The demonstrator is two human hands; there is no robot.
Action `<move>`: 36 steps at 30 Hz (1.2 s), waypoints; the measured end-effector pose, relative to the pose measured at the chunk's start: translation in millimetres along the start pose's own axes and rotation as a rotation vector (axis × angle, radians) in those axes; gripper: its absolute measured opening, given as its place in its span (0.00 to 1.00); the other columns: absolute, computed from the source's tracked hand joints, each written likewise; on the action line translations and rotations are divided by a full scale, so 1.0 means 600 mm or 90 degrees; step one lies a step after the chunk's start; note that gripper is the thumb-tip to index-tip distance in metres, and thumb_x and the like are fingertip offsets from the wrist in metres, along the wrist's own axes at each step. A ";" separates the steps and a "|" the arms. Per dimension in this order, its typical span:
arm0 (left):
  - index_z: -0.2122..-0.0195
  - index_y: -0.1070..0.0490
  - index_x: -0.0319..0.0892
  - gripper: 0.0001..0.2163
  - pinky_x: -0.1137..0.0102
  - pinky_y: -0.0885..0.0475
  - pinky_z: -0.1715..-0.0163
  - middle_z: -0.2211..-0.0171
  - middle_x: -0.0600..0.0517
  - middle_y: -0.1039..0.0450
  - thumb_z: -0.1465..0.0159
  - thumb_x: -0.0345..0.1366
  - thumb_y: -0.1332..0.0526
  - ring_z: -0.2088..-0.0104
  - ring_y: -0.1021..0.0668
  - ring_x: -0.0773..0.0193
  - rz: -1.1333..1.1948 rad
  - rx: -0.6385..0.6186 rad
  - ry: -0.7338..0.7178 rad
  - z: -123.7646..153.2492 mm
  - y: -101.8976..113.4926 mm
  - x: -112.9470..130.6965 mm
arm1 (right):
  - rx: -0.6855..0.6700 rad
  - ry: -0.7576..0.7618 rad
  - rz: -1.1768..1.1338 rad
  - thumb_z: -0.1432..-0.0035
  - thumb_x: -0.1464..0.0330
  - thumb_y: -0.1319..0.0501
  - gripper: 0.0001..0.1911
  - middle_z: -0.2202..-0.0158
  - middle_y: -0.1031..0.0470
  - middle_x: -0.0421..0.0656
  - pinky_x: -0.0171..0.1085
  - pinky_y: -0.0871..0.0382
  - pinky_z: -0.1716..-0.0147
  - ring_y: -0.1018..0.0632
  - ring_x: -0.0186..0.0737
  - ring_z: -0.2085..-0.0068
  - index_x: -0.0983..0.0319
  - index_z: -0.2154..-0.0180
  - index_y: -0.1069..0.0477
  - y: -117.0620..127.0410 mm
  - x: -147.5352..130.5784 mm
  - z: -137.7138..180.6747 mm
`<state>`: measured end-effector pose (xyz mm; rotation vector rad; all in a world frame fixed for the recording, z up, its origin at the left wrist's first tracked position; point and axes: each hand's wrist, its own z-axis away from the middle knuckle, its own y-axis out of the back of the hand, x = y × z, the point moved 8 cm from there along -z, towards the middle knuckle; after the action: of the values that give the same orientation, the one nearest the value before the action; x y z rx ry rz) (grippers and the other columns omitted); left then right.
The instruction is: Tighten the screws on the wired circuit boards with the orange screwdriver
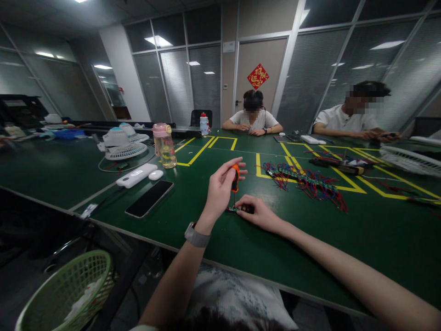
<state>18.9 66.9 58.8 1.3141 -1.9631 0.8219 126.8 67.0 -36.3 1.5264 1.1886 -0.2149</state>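
My left hand (pixel 220 188) is closed round the orange handle of a small screwdriver (pixel 235 178), held upright with its tip down. Its thin shaft points at a small green circuit board (pixel 233 209) lying on the green table (pixel 193 230). My right hand (pixel 257 211) rests on the table just right of the tip and pinches that board to hold it down. A grey watch sits on my left wrist.
A heap of green boards with red and blue wires (pixel 305 181) lies beyond my hands. A black phone (pixel 149 198), a white power bank (pixel 136 175), a pink-capped bottle (pixel 164 145) and fans (pixel 120 143) stand left. Two people sit across. A green basket (pixel 69 289) is on the floor.
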 end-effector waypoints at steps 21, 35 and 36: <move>0.58 0.23 0.44 0.09 0.73 0.27 0.61 0.55 0.48 0.31 0.39 0.37 0.38 0.60 0.25 0.66 -0.125 0.060 -0.053 0.001 0.017 0.014 | 0.005 0.010 -0.006 0.46 0.72 0.39 0.08 0.67 0.28 0.43 0.35 0.33 0.68 0.28 0.36 0.69 0.64 0.62 0.25 0.001 -0.002 0.001; 0.60 0.23 0.44 0.08 0.72 0.27 0.61 0.55 0.48 0.30 0.39 0.35 0.39 0.57 0.25 0.64 -0.119 0.064 -0.058 0.002 0.018 0.017 | 0.004 0.008 -0.002 0.46 0.72 0.39 0.08 0.68 0.28 0.42 0.35 0.33 0.69 0.28 0.35 0.69 0.63 0.62 0.25 0.002 -0.004 0.001; 0.58 0.23 0.44 0.09 0.71 0.26 0.60 0.53 0.47 0.30 0.37 0.36 0.42 0.56 0.24 0.63 -0.084 0.057 -0.048 0.001 0.017 0.012 | 0.003 0.007 -0.001 0.46 0.72 0.39 0.08 0.68 0.28 0.42 0.35 0.33 0.69 0.28 0.35 0.69 0.63 0.62 0.25 0.002 -0.004 0.001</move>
<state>7.2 65.5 62.9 1.5295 -1.8931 0.8143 126.7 65.5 -33.9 1.5318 1.1988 -0.2114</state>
